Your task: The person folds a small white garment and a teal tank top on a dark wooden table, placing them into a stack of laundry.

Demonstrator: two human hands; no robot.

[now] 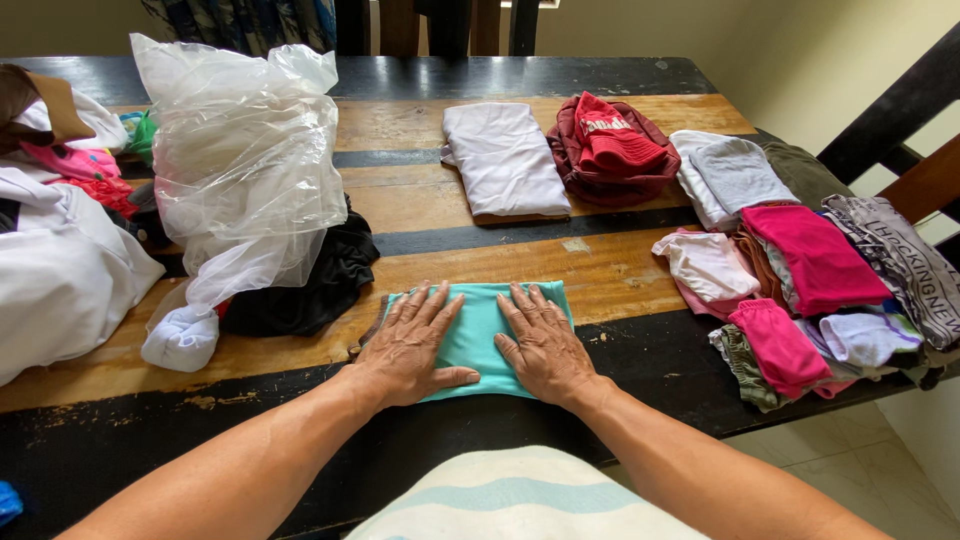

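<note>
Folded teal cotton cloth (478,335): left hand (410,345), right hand (543,345) pressing flat, palms open, fingers spread. Step: smoothing fold. Next likely needs lifting toward stacked garments (800,290).

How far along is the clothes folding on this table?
Done: folded white garment, folded pile at the right. In hand: left hand and right hand flat on the teal cloth. Left: unfolded heap, black garment.
</note>
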